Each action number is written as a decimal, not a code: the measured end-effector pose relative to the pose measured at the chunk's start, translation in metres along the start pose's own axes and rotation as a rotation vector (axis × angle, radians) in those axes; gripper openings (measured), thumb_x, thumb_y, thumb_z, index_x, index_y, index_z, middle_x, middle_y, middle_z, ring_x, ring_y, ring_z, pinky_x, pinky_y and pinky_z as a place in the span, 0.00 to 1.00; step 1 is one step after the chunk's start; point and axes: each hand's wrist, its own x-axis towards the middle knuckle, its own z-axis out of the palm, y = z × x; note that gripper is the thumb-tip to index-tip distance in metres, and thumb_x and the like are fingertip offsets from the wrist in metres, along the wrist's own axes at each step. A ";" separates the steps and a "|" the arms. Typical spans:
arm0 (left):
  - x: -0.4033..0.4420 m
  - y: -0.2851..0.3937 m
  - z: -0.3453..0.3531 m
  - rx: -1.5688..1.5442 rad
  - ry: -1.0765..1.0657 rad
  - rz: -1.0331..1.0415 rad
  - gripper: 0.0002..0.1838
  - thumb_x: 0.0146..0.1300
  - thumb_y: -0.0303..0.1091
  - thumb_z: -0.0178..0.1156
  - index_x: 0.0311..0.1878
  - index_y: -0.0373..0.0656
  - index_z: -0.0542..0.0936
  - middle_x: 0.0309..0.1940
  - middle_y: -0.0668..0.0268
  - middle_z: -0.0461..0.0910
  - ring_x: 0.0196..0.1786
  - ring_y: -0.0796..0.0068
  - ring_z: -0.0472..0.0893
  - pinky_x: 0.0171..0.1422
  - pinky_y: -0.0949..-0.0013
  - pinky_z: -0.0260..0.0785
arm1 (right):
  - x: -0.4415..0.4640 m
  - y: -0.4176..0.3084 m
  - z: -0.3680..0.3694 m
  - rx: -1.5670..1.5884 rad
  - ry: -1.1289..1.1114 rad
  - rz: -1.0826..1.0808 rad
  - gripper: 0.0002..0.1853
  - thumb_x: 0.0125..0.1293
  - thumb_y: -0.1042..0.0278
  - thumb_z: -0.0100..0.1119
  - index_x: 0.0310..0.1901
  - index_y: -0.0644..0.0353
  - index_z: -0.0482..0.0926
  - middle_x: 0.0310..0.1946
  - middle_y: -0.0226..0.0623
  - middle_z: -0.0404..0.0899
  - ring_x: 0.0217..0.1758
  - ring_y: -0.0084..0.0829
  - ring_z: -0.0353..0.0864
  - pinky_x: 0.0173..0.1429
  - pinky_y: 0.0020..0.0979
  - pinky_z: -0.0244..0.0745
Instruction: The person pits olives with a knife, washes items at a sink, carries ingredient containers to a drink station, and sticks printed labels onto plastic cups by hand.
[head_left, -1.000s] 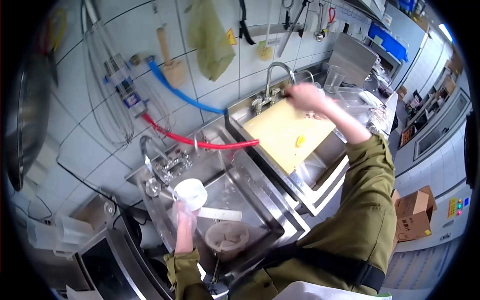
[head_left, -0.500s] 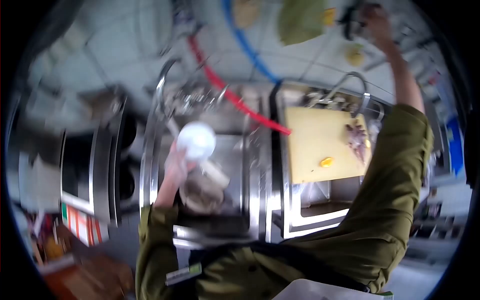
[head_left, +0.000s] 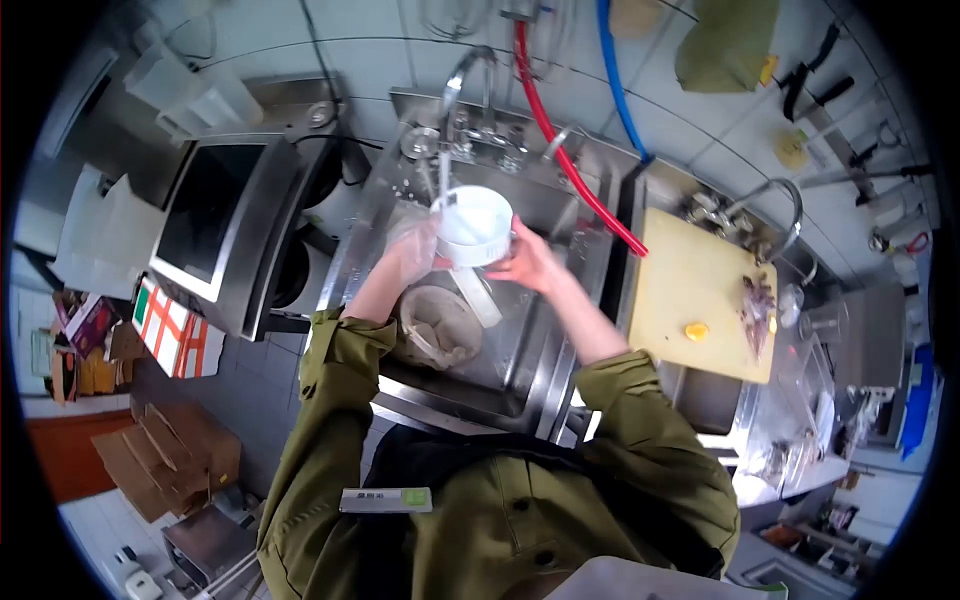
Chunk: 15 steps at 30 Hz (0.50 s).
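A white bowl [head_left: 474,228] is held under the faucet [head_left: 468,82] over the left sink, with water running into it. My left hand [head_left: 412,250], in a clear plastic glove, grips the bowl's left side. On its right side, my right hand [head_left: 528,258] is closed on the rim and wall. Below the bowl, a white strip-like piece [head_left: 476,297] slants down in the sink, beside a round cloth-lined strainer [head_left: 438,328].
A yellow cutting board [head_left: 680,290] lies over the right sink, bearing an orange piece [head_left: 697,331] and purplish food scraps [head_left: 757,312]. A red hose [head_left: 565,160] hangs between the sinks. Left stands a dark-screened appliance [head_left: 210,215]. Knives [head_left: 815,85] hang at upper right.
My right hand has come from the wall's knife area down to the bowl and taken hold of it. The bowl is now under running water, and the view has shifted left.
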 end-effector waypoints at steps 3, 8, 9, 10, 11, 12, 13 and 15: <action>0.001 -0.014 -0.029 -0.014 -0.042 -0.098 0.27 0.64 0.50 0.47 0.55 0.33 0.67 0.37 0.58 0.77 0.38 0.63 0.79 0.37 0.62 0.75 | 0.040 0.022 0.003 0.167 -0.230 0.019 0.35 0.56 0.45 0.56 0.60 0.58 0.62 0.57 0.45 0.66 0.61 0.41 0.65 0.62 0.49 0.59; -0.015 -0.097 -0.035 1.439 0.094 0.258 0.10 0.48 0.28 0.51 0.34 0.39 0.78 0.23 0.55 0.77 0.29 0.58 0.78 0.33 0.58 0.70 | -0.014 0.020 0.023 -2.355 0.348 -0.507 0.35 0.39 0.54 0.68 0.47 0.64 0.66 0.41 0.52 0.75 0.44 0.47 0.77 0.46 0.41 0.73; -0.004 -0.149 -0.053 1.462 0.015 0.685 0.06 0.48 0.27 0.51 0.23 0.39 0.78 0.21 0.55 0.76 0.26 0.58 0.77 0.31 0.58 0.69 | -0.022 0.026 0.016 -2.539 0.268 -0.532 0.36 0.38 0.53 0.69 0.48 0.64 0.66 0.39 0.52 0.76 0.44 0.47 0.77 0.46 0.41 0.72; -0.005 -0.163 -0.054 1.358 -0.023 0.778 0.09 0.46 0.29 0.50 0.30 0.37 0.76 0.24 0.53 0.73 0.29 0.60 0.75 0.32 0.61 0.69 | -0.030 0.026 0.031 -2.722 0.185 -0.559 0.37 0.37 0.52 0.69 0.48 0.65 0.66 0.38 0.52 0.76 0.45 0.47 0.77 0.46 0.40 0.72; -0.006 -0.177 -0.056 1.258 -0.068 0.869 0.16 0.44 0.32 0.50 0.37 0.34 0.74 0.28 0.51 0.71 0.32 0.61 0.73 0.34 0.64 0.68 | -0.035 0.021 0.049 -2.696 0.109 -0.290 0.39 0.38 0.51 0.69 0.50 0.64 0.66 0.40 0.52 0.75 0.45 0.47 0.77 0.48 0.40 0.71; -0.016 -0.162 -0.053 1.207 -0.058 0.737 0.15 0.50 0.34 0.48 0.39 0.38 0.75 0.29 0.53 0.73 0.32 0.61 0.75 0.34 0.62 0.68 | -0.055 0.014 0.090 -2.640 0.039 -0.025 0.40 0.38 0.50 0.69 0.52 0.63 0.66 0.43 0.51 0.75 0.45 0.47 0.77 0.50 0.40 0.70; -0.021 -0.156 -0.052 1.152 -0.039 0.607 0.14 0.56 0.36 0.47 0.42 0.41 0.75 0.30 0.55 0.76 0.33 0.61 0.77 0.35 0.60 0.68 | -0.065 0.010 0.134 -2.632 0.026 0.059 0.41 0.39 0.47 0.68 0.53 0.64 0.65 0.41 0.51 0.76 0.45 0.46 0.77 0.50 0.39 0.70; -0.035 -0.127 -0.054 0.992 0.064 0.327 0.16 0.64 0.43 0.43 0.37 0.45 0.78 0.26 0.58 0.78 0.29 0.62 0.78 0.31 0.59 0.67 | -0.068 0.003 0.223 -2.727 -0.007 0.034 0.44 0.39 0.39 0.65 0.54 0.64 0.65 0.38 0.50 0.78 0.44 0.43 0.78 0.48 0.39 0.71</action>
